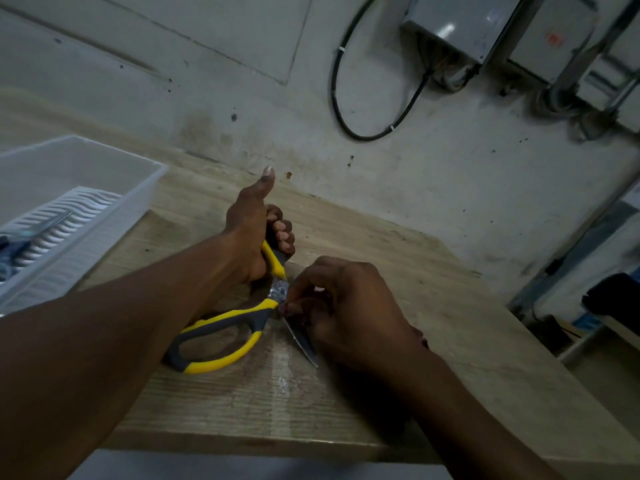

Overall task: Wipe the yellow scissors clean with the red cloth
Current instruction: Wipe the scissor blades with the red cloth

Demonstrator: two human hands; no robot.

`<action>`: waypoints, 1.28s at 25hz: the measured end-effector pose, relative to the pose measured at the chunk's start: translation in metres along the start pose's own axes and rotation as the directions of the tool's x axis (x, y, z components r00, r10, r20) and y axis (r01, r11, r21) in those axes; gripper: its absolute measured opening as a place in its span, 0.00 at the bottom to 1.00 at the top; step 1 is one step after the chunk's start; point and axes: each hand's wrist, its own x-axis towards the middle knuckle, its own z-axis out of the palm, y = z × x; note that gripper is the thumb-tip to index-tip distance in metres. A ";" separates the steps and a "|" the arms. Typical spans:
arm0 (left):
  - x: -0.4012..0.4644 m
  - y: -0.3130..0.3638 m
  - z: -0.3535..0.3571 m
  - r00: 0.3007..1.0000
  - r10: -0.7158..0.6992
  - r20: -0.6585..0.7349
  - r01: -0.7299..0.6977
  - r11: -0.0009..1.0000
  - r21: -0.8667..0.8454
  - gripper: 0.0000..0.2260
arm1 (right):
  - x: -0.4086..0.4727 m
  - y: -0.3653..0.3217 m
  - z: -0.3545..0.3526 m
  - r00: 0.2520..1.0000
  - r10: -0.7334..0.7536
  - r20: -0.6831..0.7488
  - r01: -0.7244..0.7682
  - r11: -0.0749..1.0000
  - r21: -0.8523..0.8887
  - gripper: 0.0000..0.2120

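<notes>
Yellow scissors (221, 337) lie spread open on the wooden table (433, 341). From the head view, my left hand (254, 233) curls its fingers round the upper handle, thumb up. My right hand (349, 306) pinches at the pivot and blade; only a sliver of the red cloth (423, 336) shows under that palm, so how it's bunched I can't tell. I judge I'm mid-wipe. Next, I'd draw the cloth down the blade, minding the edge. A white bin (114, 209) sits at left.

Bare forearms (104, 334), no sleeves
</notes>
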 end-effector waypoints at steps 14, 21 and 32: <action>-0.001 0.000 0.000 1.000 -0.006 -0.002 0.006 1.000 0.000 0.31 | -0.003 -0.001 -0.001 1.000 -0.017 0.024 0.017 1.000 -0.016 0.07; -0.001 0.001 0.000 1.000 0.022 -0.015 -0.022 1.000 -0.011 0.31 | -0.029 -0.001 -0.014 0.990 0.022 0.139 -0.013 0.998 -0.069 0.06; -0.001 0.001 0.000 1.000 0.017 0.005 -0.017 1.000 -0.013 0.31 | -0.041 0.006 -0.018 0.978 0.076 0.195 -0.069 0.997 -0.043 0.06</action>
